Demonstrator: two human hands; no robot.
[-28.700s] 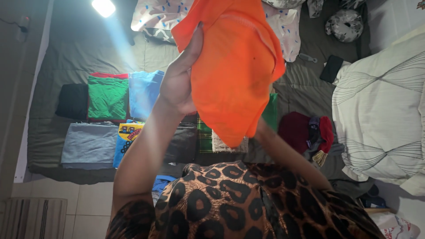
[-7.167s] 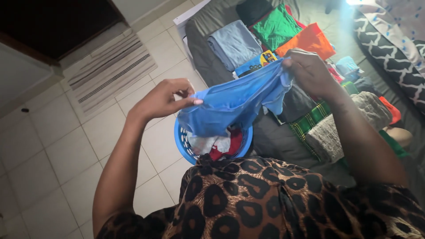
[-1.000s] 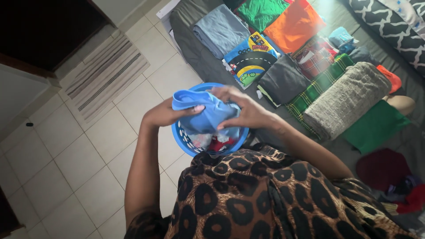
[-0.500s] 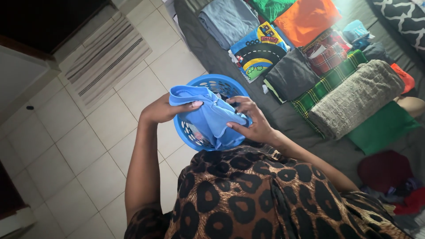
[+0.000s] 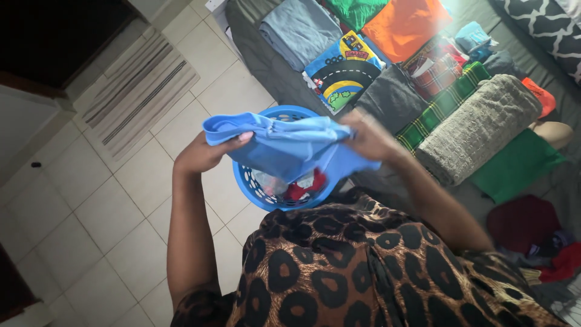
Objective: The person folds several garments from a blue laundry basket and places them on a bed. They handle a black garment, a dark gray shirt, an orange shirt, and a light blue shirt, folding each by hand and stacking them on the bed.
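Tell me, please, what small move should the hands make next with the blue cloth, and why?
Probably fold it once more in the air. The left hand and right hand hold the blue cloth stretched between them over the blue basket, only partly folded, while folded clothes already lie on the bed.

One view only, worn on the head and aimed steeply down over the person's chest. It sits close above the left hand (image 5: 203, 154) and right hand (image 5: 369, 136), which fill the middle of the frame. Below the hands lies the tiled floor (image 5: 91, 212); beyond and to the right of them runs the bed (image 5: 260, 57), seen at a slant.
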